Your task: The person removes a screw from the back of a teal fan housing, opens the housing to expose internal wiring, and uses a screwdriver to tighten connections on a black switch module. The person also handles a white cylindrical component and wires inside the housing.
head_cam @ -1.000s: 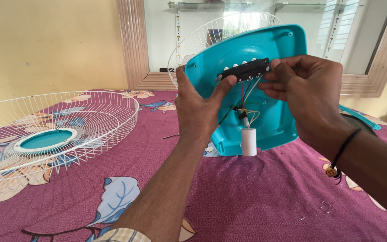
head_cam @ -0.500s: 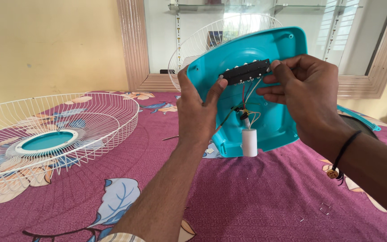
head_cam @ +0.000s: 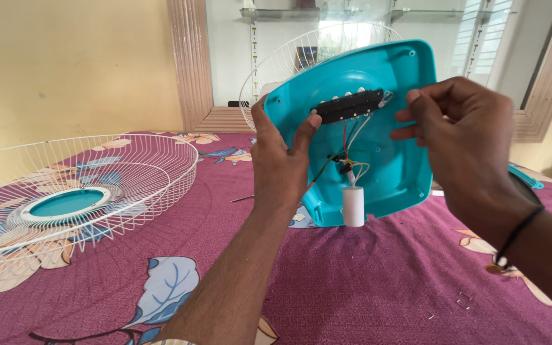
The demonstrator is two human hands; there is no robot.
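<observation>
Left hand (head_cam: 282,166) fingers grip teal fan cover's (head_cam: 410,160) left edge; right hand (head_cam: 461,140) fingers pinch black switch block (head_cam: 349,106).

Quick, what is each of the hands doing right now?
Left hand: closed on the edge of the teal fan cover, thumb on the black switch block.
Right hand: fingers curled beside the block's right end; whether it grips cannot be told.
</observation>
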